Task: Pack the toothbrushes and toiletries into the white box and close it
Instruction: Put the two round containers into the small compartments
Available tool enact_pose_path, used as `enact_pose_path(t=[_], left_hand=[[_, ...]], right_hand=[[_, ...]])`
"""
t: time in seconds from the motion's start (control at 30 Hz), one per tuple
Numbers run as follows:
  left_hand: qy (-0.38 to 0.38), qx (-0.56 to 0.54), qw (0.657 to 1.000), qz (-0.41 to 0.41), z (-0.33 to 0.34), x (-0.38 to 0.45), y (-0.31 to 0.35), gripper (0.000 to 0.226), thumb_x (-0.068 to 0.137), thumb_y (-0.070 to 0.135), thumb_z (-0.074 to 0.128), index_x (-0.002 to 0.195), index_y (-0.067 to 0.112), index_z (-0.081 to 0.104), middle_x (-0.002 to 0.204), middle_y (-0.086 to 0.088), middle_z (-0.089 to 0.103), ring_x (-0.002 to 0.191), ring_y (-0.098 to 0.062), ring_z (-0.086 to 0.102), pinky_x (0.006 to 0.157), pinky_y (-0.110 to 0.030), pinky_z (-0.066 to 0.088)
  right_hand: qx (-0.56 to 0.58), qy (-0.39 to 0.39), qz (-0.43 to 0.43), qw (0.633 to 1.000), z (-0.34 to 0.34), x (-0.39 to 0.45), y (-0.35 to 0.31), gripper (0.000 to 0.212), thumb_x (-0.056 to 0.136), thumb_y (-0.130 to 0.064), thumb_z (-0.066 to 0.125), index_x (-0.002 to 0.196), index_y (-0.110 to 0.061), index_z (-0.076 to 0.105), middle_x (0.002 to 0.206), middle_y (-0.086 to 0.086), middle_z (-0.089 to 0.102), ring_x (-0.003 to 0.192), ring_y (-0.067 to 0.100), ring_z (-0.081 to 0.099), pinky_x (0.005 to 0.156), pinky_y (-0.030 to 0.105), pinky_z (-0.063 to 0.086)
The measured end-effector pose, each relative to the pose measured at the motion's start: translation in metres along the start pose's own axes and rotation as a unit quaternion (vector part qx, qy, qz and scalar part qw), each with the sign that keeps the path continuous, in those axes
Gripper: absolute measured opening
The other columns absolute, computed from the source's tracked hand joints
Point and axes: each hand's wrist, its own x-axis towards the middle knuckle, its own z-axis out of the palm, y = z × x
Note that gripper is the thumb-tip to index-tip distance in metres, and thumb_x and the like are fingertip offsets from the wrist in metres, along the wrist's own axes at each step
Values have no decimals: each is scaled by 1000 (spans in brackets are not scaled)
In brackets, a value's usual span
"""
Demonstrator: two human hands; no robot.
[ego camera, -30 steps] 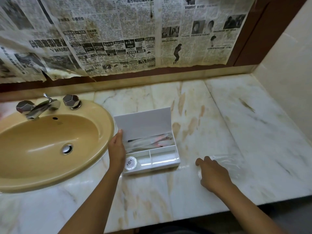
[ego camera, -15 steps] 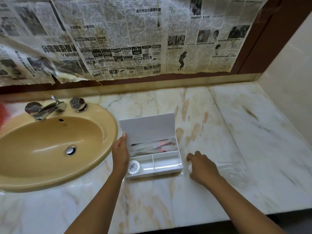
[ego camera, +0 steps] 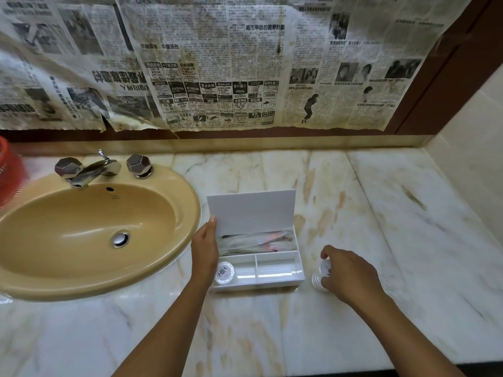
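Head view: your left hand (ego camera: 204, 251) lies flat along the left wall of the white box (ego camera: 257, 263), fingers straight, steadying it and grasping nothing. The lid (ego camera: 251, 212) stands open just beyond those fingertips. Your right hand (ego camera: 347, 273) has its grip curled round a small clear wrapped item (ego camera: 320, 276), which sits on the table (ego camera: 353, 336) just right of the box. Wrapped toothbrushes (ego camera: 255, 240) already lie in the back compartment; a round item (ego camera: 224, 272) sits in the front-left one, right beside your left palm. The front-right compartment, nearest your right grip, looks free.

What could go wrong: the wrapping looks slick, so a loose pinch could let the item slide out on the way across. If you lift your left hand early, the light box may skid on the polished table when the item drops in. The upright lid could also fall shut onto your fingers if knocked.

Hard to make out: what the clear item is, since your fingers cover most of it, and whether it has left the table.
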Motion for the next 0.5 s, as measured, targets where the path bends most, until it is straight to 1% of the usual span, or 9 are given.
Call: enact_pose_path(t=[0.07,0.13,0.2,0.3,0.4,0.5], left_hand=[[-3,-3,1000,0,0,-1,1,29,104,27,47,85,27,69,80,17,74,80,2,68,70,-11,49],[-8,-1,1000,-2,-1,-1,1,29,103,28,47,86,26,70,82,16,75,82,0,68,71,-12,49],[-9,0,1000,-4,-2,1,0,30,103,29,48,84,26,71,85,13,75,86,-6,69,76,-19,50],[-8,-1,1000,-9,-3,3,-4,31,102,32,49,83,25,72,87,8,75,89,-12,68,81,-27,52],[-7,4,1000,-17,-4,5,-7,33,101,35,50,84,16,70,87,0,73,87,-19,67,83,-36,52],[-7,-5,1000,-28,-4,6,-8,35,101,36,50,86,12,71,93,-10,74,89,-23,68,86,-43,54]], right_hand=[[23,18,-13,999,-13,-5,-16,34,83,-29,59,115,-25,50,104,-6,63,81,16,53,66,23,37],[44,40,-57,997,-22,-9,-39,32,82,-35,61,110,-26,48,104,-3,65,81,20,57,67,26,43],[62,46,-117,990,-25,-12,-66,30,81,-38,62,106,-26,47,102,-2,65,87,22,61,72,28,47],[41,31,-185,981,-16,-11,-106,28,80,-37,61,104,-25,51,101,-1,66,94,24,60,74,29,44],[-2,-3,-215,977,2,-4,-130,23,79,-29,61,99,-21,55,97,5,67,91,29,61,68,31,40],[-41,-32,-222,974,12,3,-142,15,79,-23,63,92,-18,59,98,9,66,92,32,61,66,29,34]])
